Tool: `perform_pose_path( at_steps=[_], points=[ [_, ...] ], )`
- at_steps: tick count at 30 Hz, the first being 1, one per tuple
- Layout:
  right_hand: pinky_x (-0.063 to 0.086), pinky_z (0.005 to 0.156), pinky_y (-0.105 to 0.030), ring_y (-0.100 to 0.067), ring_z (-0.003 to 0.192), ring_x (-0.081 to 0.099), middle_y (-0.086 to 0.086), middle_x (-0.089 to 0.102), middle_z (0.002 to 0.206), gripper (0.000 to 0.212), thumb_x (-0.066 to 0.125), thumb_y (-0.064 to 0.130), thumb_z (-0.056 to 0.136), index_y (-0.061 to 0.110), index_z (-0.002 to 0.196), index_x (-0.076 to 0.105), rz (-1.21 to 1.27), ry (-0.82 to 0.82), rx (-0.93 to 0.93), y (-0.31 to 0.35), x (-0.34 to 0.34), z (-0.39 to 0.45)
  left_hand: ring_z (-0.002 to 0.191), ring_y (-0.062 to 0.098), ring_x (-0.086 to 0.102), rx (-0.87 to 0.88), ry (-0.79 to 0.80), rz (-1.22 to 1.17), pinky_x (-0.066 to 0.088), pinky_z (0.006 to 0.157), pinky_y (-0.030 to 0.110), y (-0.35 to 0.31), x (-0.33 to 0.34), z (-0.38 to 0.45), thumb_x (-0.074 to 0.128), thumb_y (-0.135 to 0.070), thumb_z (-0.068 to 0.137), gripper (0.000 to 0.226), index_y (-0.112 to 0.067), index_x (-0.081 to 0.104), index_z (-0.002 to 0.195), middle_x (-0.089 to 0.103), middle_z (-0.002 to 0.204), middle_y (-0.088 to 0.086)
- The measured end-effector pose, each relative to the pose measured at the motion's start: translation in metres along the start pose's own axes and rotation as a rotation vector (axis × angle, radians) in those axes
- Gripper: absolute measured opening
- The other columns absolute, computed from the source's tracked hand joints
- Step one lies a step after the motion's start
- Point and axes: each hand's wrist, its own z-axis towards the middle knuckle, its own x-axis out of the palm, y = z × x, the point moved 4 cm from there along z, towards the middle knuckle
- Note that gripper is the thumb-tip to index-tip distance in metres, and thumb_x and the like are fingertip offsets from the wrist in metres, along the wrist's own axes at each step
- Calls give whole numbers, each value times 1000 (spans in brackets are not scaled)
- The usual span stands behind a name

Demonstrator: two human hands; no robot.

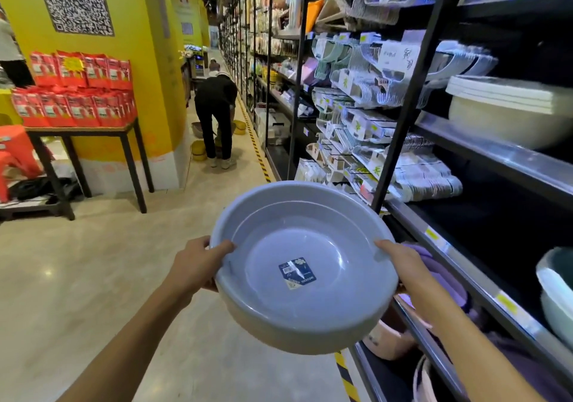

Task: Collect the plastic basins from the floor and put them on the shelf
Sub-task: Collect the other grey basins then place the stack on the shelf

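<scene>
Shop aisle, stocked shelving (483, 153), yellow price tags (507, 304)

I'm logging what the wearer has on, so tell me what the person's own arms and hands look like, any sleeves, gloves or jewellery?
Both forearms are bare as far as the picture shows: no sleeve reaches into view. The left hand and the right hand wear no gloves. No watch, bracelet or ring shows on either wrist or on the visible fingers. Anything worn above the forearms is out of frame.
</scene>
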Motion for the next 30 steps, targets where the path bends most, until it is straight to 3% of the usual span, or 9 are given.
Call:
perform_pose_path(
  at_steps=[4,7,11,16,21,24,26,30],
  points=[
    [53,63,-39,-33,76,71,-11,76,85,49,69,55,64,16,93,72,10,-32,-19,16,-12,58,58,19,74,25,40,-1,56,44,30,-25,39,66,71,-40,72,24,-27,71,93,77,73,3],
    [52,55,-32,-23,60,70,-5,76,74,43,70,53,65,16,88,71,38,-61,-31,30,-26,101,55,17,73,65,91,16,53,41,27,-53,75,119,71,-35,77,17,-24,73,90,75,66,-3],
    [49,44,-26,-14,53,68,0,75,68,38,70,56,62,19,75,72,98,-130,-62,46,-53,144,57,20,73,85,199,13,53,42,27,-87,127,184,72,-36,78,22,-20,71,93,76,68,2],
    [46,56,-30,-23,64,67,-8,74,79,41,73,53,66,18,84,68,194,-241,-53,42,-91,182,57,21,73,184,364,37,55,44,29,-121,204,252,72,-36,77,20,-19,71,87,76,67,4],
    [51,82,-50,-41,96,70,-23,74,105,41,71,35,85,0,105,71,229,-398,-43,34,-113,202,62,26,74,230,602,41,61,53,40,-145,283,319,72,-46,76,23,-24,74,85,76,72,7],
    [45,101,-58,-42,105,68,-22,74,109,36,69,29,87,-1,107,72,249,-542,-25,31,-125,201,65,26,74,282,766,-2,56,52,35,-162,327,346,71,-47,76,20,-30,75,86,77,76,7],
    [44,103,-59,-42,106,68,-22,74,109,36,70,29,87,-1,108,72,267,-635,-1,29,-132,198,73,24,76,288,884,-36,58,54,31,-174,356,356,72,-42,78,27,-29,73,101,79,84,4],
    [47,97,-58,-43,107,67,-23,72,114,37,68,28,88,0,112,71,324,-762,28,26,-142,187,83,29,76,282,1070,-89,61,77,53,-190,411,361,75,-40,73,41,-27,68,112,79,92,6]
  ],
)
